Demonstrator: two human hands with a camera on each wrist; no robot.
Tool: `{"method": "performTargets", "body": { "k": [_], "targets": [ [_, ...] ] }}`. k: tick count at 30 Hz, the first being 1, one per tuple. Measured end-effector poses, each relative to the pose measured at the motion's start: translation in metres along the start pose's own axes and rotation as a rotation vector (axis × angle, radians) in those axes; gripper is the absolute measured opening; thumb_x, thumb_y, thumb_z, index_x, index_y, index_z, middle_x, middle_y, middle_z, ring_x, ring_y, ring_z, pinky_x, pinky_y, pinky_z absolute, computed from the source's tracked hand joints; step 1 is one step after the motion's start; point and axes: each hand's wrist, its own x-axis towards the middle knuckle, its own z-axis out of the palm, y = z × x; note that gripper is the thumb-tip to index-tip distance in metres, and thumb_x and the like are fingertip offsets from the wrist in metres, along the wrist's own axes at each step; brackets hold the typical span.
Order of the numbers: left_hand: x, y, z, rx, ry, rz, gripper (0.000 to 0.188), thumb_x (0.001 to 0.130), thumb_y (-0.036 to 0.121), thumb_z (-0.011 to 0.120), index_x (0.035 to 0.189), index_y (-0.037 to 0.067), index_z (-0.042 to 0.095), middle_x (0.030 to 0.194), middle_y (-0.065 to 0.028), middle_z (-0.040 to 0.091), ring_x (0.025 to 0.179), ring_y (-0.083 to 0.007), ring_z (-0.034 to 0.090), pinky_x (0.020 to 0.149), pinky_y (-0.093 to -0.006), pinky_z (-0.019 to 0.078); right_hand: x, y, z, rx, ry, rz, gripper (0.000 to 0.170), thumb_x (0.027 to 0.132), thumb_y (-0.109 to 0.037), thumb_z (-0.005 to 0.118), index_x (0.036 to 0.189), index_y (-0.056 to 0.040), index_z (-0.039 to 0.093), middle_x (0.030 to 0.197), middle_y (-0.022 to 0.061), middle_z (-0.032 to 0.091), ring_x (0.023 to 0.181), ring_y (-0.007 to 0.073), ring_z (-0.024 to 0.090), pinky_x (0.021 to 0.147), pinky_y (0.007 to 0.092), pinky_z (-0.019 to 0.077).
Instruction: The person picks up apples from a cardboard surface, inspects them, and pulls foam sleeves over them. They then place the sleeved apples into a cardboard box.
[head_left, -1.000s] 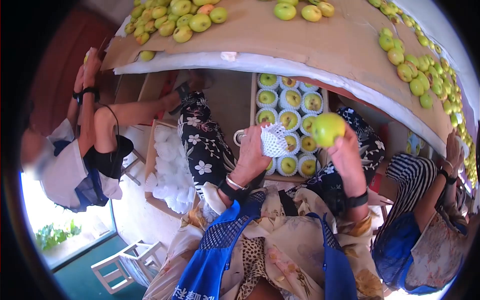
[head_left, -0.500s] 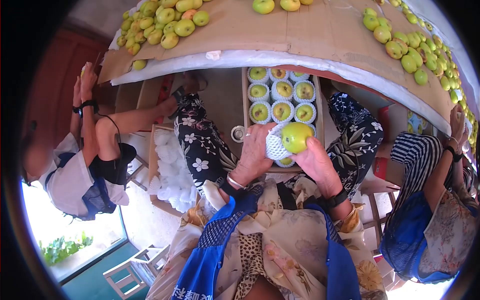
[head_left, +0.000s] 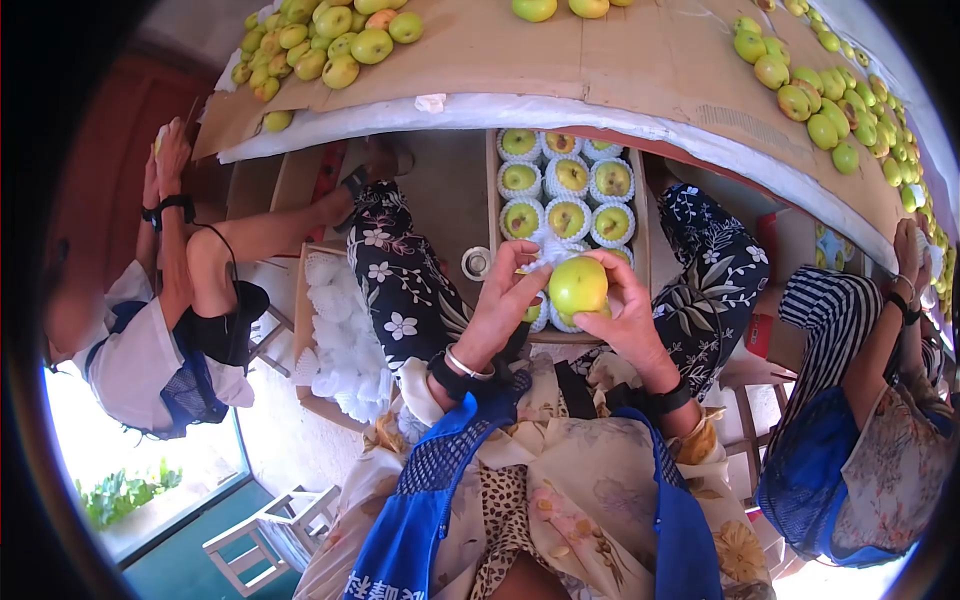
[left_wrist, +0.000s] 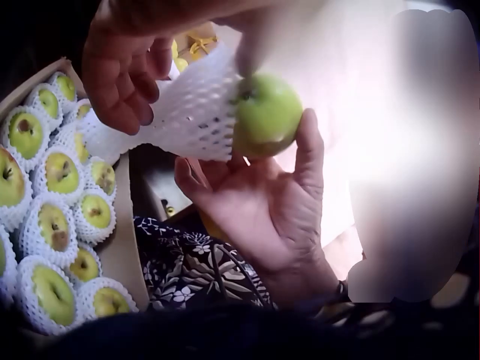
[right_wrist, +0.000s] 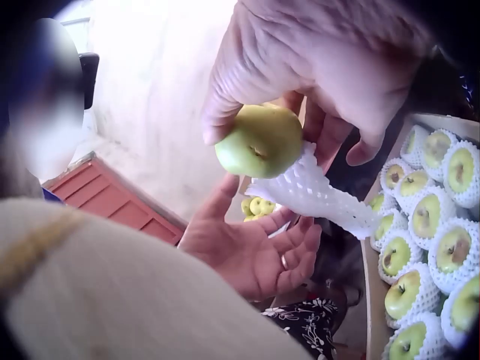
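A green apple [head_left: 577, 286] is pinched between the thumb and fingers of my right hand [head_left: 630, 320]. A white foam net [left_wrist: 199, 112] reaches over one side of the apple [left_wrist: 266, 116] and trails off toward the box. My left hand [head_left: 497, 305] is at the net's side, its thumb by the apple. In the right wrist view the left hand [right_wrist: 251, 255] lies palm up under the apple [right_wrist: 259, 141] and net [right_wrist: 311, 191], while the right hand [right_wrist: 315, 67] grips from above. Whether the left fingers bear on the net is hard to tell.
Beyond my hands stands a cardboard box [head_left: 493, 190] of net-wrapped apples. A box of loose white nets [head_left: 345, 340] is on the left. Loose apples lie on the cardboard-covered table [head_left: 560, 70]. A person sits on either side of me.
My right hand has brought the apple leftward and down to the net. The net, earlier bunched round my left fingers, now stretches from the apple, and my left hand has turned beside it.
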Motion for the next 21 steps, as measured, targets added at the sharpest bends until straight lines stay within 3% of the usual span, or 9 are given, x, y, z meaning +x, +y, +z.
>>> {"method": "performTargets", "body": {
  "k": [2,6,8,10,12,14,16,18,21],
  "targets": [
    [0.008,-0.015,-0.003,-0.081,0.048,0.022,0.029,0.084,0.011,0.058,0.110,0.008,0.044,0.100,-0.0040,0.047,0.083,-0.0081,0.048,0.067,-0.0216,0.0413,0.000,-0.004,-0.001,-0.179,-0.087,-0.040,0.061,0.068,-0.005,0.072,0.122,-0.0029,0.043,0.115,0.0052,0.050,0.111,0.0166,0.048,0.099,0.0317,0.0345],
    [0.013,-0.029,-0.011,0.075,0.035,0.198,0.023,0.081,0.004,0.059,0.101,0.005,0.048,0.089,-0.0017,0.051,0.077,-0.0066,0.048,0.064,-0.0199,0.0410,0.002,-0.001,0.002,-0.156,-0.030,-0.012,0.062,0.068,-0.005,0.073,0.122,-0.0022,0.042,0.115,0.0058,0.051,0.111,0.0171,0.048,0.099,0.0320,0.0349],
    [0.011,-0.027,-0.009,0.151,0.022,0.203,0.016,0.080,0.003,0.059,0.094,0.004,0.052,0.079,0.0018,0.052,0.073,-0.0039,0.047,0.062,-0.0190,0.0408,0.006,0.009,0.001,0.022,0.200,0.062,0.063,0.067,-0.005,0.074,0.121,-0.0014,0.042,0.115,0.0066,0.050,0.112,0.0176,0.047,0.100,0.0327,0.0339],
    [0.012,-0.030,-0.007,0.123,0.011,0.181,0.013,0.082,0.004,0.059,0.093,0.004,0.052,0.078,0.0026,0.052,0.072,-0.0032,0.047,0.063,-0.0189,0.0408,0.007,0.013,-0.002,-0.035,0.199,0.032,0.064,0.067,-0.005,0.074,0.122,-0.0008,0.041,0.116,0.0072,0.050,0.112,0.0174,0.047,0.098,0.0330,0.0362],
    [0.013,-0.032,-0.003,0.096,-0.004,0.152,0.011,0.083,0.005,0.058,0.092,0.004,0.053,0.078,0.0033,0.053,0.071,-0.0024,0.047,0.064,-0.0187,0.0408,0.005,0.017,-0.002,-0.198,0.109,-0.140,0.064,0.067,-0.006,0.075,0.122,-0.0017,0.042,0.116,0.0077,0.050,0.111,0.0170,0.047,0.095,0.0327,0.0397],
    [0.017,-0.032,0.001,-0.091,0.029,0.182,0.008,0.087,0.007,0.056,0.094,0.004,0.053,0.080,0.0038,0.053,0.074,-0.0014,0.046,0.064,-0.0183,0.0402,0.004,0.014,-0.003,-0.252,0.060,-0.149,0.065,0.067,-0.007,0.075,0.122,-0.0027,0.042,0.116,0.0079,0.050,0.110,0.0170,0.048,0.094,0.0322,0.0405],
    [0.013,-0.025,0.004,-0.069,0.038,0.209,0.007,0.088,0.008,0.055,0.093,0.004,0.053,0.080,0.0036,0.053,0.074,-0.0016,0.046,0.064,-0.0181,0.0400,0.004,0.007,-0.001,-0.302,0.006,-0.161,0.066,0.066,-0.008,0.076,0.122,-0.0037,0.042,0.116,0.0081,0.050,0.110,0.0170,0.049,0.093,0.0317,0.0414],
    [0.012,-0.022,0.003,-0.047,0.045,0.233,0.007,0.089,0.008,0.054,0.093,0.003,0.053,0.080,0.0034,0.053,0.074,-0.0018,0.046,0.064,-0.0180,0.0398,0.003,0.001,0.003,-0.173,-0.029,0.066,0.068,0.064,-0.009,0.077,0.123,-0.0055,0.042,0.117,0.0083,0.050,0.110,0.0182,0.049,0.094,0.0328,0.0401],
    [0.013,-0.022,0.001,0.036,0.044,0.267,0.007,0.089,0.010,0.053,0.092,0.003,0.054,0.080,0.0041,0.053,0.073,-0.0019,0.046,0.064,-0.0181,0.0396,0.004,0.015,0.001,-0.245,0.054,-0.037,0.070,0.062,-0.009,0.077,0.123,-0.0054,0.042,0.117,0.0116,0.050,0.109,0.0224,0.051,0.092,0.0339,0.0412]
  ]
}}
